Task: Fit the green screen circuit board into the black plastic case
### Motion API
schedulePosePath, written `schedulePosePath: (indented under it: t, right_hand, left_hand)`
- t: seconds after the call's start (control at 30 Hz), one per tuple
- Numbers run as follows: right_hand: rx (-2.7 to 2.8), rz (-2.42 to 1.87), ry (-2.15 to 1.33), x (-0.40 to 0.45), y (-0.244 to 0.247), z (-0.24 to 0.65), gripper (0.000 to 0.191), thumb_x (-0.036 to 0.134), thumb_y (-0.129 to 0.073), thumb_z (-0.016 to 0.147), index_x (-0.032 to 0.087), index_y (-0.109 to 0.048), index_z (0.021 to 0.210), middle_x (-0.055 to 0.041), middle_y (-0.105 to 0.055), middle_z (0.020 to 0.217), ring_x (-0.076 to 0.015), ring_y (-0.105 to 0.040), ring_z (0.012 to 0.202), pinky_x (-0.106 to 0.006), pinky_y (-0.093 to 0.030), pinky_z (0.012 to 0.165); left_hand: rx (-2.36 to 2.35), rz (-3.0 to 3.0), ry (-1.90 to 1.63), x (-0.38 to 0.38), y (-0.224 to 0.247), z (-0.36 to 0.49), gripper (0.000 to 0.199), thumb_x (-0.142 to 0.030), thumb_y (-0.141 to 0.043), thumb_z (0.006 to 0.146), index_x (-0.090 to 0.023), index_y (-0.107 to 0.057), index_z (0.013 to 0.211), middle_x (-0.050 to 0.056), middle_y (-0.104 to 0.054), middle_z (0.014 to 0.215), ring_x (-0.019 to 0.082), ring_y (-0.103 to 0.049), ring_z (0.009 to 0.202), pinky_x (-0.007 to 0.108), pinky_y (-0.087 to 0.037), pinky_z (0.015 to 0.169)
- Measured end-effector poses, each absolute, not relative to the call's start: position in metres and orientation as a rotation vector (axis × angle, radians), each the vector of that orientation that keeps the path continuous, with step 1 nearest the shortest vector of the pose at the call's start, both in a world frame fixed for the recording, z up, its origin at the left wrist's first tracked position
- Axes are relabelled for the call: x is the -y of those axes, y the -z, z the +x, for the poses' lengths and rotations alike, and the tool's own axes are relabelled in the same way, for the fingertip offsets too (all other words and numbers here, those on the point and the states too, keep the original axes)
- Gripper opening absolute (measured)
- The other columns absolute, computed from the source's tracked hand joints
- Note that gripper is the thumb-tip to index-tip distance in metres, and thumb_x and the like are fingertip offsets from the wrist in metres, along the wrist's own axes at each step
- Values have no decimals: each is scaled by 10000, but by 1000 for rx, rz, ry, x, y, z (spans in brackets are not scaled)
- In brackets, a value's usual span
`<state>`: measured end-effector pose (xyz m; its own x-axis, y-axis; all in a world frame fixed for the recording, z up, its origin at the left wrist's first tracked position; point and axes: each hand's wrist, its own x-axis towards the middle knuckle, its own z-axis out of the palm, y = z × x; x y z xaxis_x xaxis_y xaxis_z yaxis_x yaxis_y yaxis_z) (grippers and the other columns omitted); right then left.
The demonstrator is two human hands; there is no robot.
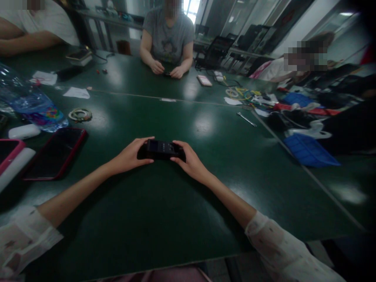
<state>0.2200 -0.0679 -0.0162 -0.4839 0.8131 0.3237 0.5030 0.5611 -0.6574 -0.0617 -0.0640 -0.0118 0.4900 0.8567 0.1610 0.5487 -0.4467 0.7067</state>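
Between my two hands is a small black box-shaped device [162,149] with a dark screen at its left and small light markings beside it. My left hand [132,156] grips its left end, fingers along the far side and thumb at the near side. On the right end, my right hand [189,159] holds it in the same way. The device is low over the green table [141,219]; whether it rests on the surface I cannot tell.
Left of me lie a red-edged phone [55,154], a pink-cased phone [10,154], a white case [24,132] and a tilted plastic bottle [38,103]. A wrench [246,119], cables [242,94] and a blue bin [311,150] are at right. A person [167,37] sits opposite.
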Motion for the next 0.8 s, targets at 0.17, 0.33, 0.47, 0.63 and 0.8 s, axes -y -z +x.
schedulePosePath:
  t: [0.17, 0.33, 0.47, 0.63, 0.8]
  right_hand:
    - [2160, -1057, -646, 67, 18, 220, 562, 294, -635, 896, 286, -383, 1398, -100, -534, 1343, -268, -540, 1233, -541, -458, 1048]
    - [2157, -1048, -627, 67, 18, 220, 556, 298, -636, 897, 285, -386, 1393, -103, -539, 1336, -277, -543, 1229, -555, -458, 1046]
    - [2155, -1053, -631, 68, 16, 220, 561, 293, -637, 896, 284, -381, 1395, -105, -539, 1337, -277, -547, 1220, -548, -464, 1038]
    - [2153, -1050, -629, 69, 15, 219, 553, 291, -632, 899, 281, -381, 1392, -108, -535, 1339, -278, -544, 1222, -548, -462, 1039]
    - [2157, -1055, -618, 68, 15, 220, 553, 294, -634, 899, 274, -380, 1390, -110, -543, 1325, -274, -548, 1213, -535, -465, 1039]
  left_hand:
    - [-1168, 2154, -681, 63, 14, -62, 741, -469, -686, 835, -283, -348, 1467, 101, -444, 1463, 315, -447, 1315, 531, -390, 1076]
    - [-1172, 2160, -682, 63, 13, -61, 720, -474, -673, 844, -268, -357, 1457, 103, -449, 1460, 310, -448, 1319, 527, -383, 1091]
    - [-1197, 2138, -670, 63, 13, -61, 715, -471, -674, 840, -275, -362, 1452, 107, -456, 1450, 319, -459, 1312, 541, -402, 1073]
    - [-1195, 2148, -677, 62, 16, -61, 719, -466, -681, 838, -251, -364, 1446, 110, -450, 1451, 309, -459, 1309, 525, -402, 1078]
    - [-1197, 2166, -680, 60, 18, -62, 704, -486, -681, 835, -249, -382, 1426, 109, -466, 1435, 314, -476, 1285, 530, -416, 1062]
